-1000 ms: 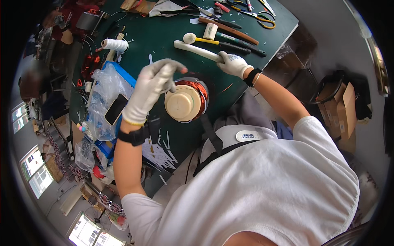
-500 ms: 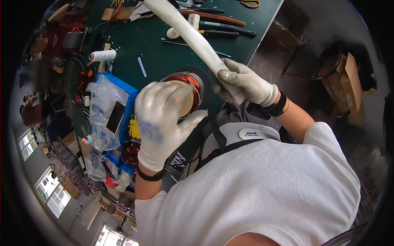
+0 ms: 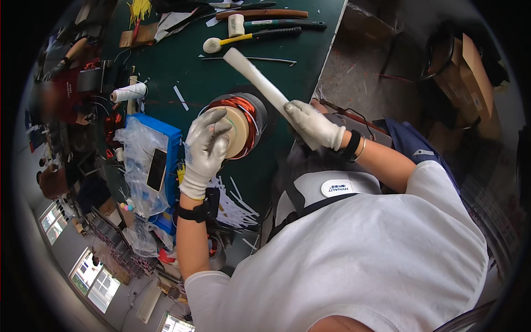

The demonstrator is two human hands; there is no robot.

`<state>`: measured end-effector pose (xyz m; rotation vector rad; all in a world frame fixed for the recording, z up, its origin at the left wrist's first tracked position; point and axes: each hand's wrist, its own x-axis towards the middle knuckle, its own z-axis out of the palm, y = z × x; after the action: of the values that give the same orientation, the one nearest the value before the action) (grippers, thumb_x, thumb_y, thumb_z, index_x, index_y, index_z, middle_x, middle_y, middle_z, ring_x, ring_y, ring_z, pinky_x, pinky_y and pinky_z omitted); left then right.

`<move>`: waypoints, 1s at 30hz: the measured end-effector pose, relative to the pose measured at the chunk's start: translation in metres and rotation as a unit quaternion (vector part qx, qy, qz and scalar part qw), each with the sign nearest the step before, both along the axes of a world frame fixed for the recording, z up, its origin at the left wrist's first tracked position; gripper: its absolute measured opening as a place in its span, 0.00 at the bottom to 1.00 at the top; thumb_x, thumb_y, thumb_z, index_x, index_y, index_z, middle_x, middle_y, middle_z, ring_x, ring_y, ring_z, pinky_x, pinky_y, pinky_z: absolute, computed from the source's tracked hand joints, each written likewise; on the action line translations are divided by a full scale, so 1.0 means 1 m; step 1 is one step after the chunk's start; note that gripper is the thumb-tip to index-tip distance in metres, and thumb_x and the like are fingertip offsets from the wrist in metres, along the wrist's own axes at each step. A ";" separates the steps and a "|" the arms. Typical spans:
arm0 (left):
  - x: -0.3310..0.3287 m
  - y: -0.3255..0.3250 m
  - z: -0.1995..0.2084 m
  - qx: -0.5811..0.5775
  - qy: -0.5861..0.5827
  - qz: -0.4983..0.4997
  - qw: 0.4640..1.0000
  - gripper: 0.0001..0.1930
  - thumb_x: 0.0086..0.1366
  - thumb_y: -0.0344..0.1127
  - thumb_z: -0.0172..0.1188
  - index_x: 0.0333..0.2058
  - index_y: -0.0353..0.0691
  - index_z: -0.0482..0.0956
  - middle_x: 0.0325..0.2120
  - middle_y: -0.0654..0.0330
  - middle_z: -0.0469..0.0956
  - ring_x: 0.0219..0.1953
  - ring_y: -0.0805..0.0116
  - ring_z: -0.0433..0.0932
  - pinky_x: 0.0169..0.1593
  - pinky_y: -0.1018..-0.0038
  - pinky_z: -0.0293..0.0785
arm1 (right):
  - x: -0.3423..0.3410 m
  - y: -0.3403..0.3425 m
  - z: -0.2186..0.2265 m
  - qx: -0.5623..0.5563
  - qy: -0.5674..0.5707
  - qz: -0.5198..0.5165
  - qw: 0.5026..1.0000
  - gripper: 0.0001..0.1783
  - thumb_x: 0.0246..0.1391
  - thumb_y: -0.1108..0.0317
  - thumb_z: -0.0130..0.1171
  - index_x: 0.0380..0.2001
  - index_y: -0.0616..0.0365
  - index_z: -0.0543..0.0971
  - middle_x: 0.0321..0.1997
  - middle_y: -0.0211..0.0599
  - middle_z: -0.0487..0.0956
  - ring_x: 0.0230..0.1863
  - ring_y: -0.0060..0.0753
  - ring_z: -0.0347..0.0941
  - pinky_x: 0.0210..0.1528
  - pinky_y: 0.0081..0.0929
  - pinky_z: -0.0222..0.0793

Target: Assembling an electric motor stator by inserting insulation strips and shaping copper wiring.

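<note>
My right hand (image 3: 317,124), in a white work glove, is closed around a long flat white bar (image 3: 257,80), which slants up and to the left from my grip. Its far end is over the table, beyond a motor stator (image 3: 250,116) with orange copper windings and a grey outer shell. A round beige disc (image 3: 239,133) covers the stator's middle. My left hand (image 3: 204,146), also gloved, is at the disc's left edge with its fingers bent and apart. Whether the fingertips touch the disc I cannot tell.
On the green table (image 3: 166,66) lie a yellow-handled mallet (image 3: 260,36), a green-handled mallet (image 3: 287,24) and a thin metal rod (image 3: 260,59). Left are a thread spool (image 3: 128,93) and a blue crate (image 3: 174,133) with plastic bags and a phone (image 3: 156,169). White strips (image 3: 235,207) lie nearer me.
My left hand has drawn back from over the stator to its left edge, palm now turned up. The right hand has shifted slightly left, and the white bar's far end has come nearer.
</note>
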<state>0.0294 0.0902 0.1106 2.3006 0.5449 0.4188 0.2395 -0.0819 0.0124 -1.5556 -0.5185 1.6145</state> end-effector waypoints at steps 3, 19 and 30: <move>0.004 -0.016 -0.020 0.099 0.018 0.028 0.995 0.07 0.65 0.33 0.56 0.34 0.38 0.81 0.42 0.53 0.81 0.46 0.53 0.77 0.52 0.63 0.73 | -0.026 -0.003 -0.014 0.023 -0.027 0.069 0.997 0.25 0.70 0.48 0.41 0.46 0.62 0.73 0.28 0.41 0.78 0.28 0.33 0.77 0.29 0.34 0.72; 0.019 -0.051 -0.035 0.119 0.008 0.251 0.961 0.08 0.68 0.31 0.55 0.33 0.33 0.80 0.41 0.53 0.79 0.44 0.59 0.77 0.49 0.66 0.74 | -0.015 0.013 0.001 0.018 0.043 -0.247 0.968 0.24 0.70 0.48 0.40 0.42 0.59 0.72 0.22 0.35 0.74 0.17 0.29 0.71 0.21 0.30 0.70; 0.020 -0.047 -0.033 0.142 -0.005 0.231 0.963 0.07 0.66 0.30 0.54 0.34 0.35 0.80 0.39 0.53 0.80 0.43 0.56 0.77 0.48 0.64 0.74 | -0.004 0.027 -0.008 0.101 -0.171 0.081 0.977 0.25 0.70 0.49 0.40 0.44 0.62 0.73 0.21 0.39 0.74 0.23 0.33 0.76 0.32 0.36 0.75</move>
<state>0.0493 0.0437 0.0772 2.4277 1.0846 0.7749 0.2355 -0.0554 0.0045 -1.6767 -0.9868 1.3623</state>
